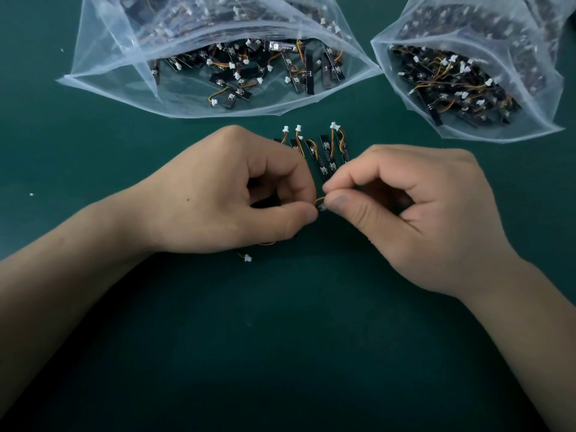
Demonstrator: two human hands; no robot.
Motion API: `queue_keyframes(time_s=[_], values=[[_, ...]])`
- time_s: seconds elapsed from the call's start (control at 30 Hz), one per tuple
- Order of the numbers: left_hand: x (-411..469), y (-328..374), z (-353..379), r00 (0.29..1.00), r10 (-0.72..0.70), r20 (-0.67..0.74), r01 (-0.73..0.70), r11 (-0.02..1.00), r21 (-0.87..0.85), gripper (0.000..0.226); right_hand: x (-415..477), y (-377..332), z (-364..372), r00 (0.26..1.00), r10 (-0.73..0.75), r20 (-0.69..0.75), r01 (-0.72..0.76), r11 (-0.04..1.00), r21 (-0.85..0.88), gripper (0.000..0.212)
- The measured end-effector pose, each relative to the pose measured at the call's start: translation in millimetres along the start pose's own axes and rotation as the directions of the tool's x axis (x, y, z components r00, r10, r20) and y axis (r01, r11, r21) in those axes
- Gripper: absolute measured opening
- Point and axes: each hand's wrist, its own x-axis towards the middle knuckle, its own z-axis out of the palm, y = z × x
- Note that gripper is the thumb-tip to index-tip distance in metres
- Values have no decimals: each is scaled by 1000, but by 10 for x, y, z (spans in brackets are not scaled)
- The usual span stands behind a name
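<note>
My left hand and my right hand meet over the green mat, both pinching one small black circuit strip with an orange wire loop between thumbs and forefingers. Most of that strip is hidden by my fingers. A white connector on thin wires pokes out under my left hand. Just behind my fingers lies a row of several black strips with coloured wires and white plugs, side by side.
Two open clear plastic bags hold many more black strips with wires: a large bag at the back centre-left and a second bag at the back right. A few white specks lie on the mat at the left.
</note>
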Motion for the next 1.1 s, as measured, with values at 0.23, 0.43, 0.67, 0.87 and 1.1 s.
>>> queue_keyframes(time_s=[0.23,0.43,0.67,0.87,1.1], values=[[-15,-16,-30,999,40,10,-39,997,-73,15,8,-19,-10,999,33,-6,-33,999,10,9],[-4,-26,17,996,-21,-90,12,996,-92,12,15,-33,-8,998,65,-4,-65,997,27,11],[-14,-37,32,994,7,-108,-16,996,-88,14,8,-20,-54,990,132,54,-138,984,117,14],[1,-54,37,993,57,-105,-62,997,-49,8,12,-13,-110,966,202,162,-241,929,279,14],[2,-53,30,985,105,-139,-114,992,-59,12,7,-33,-133,967,180,180,-220,947,233,14]])
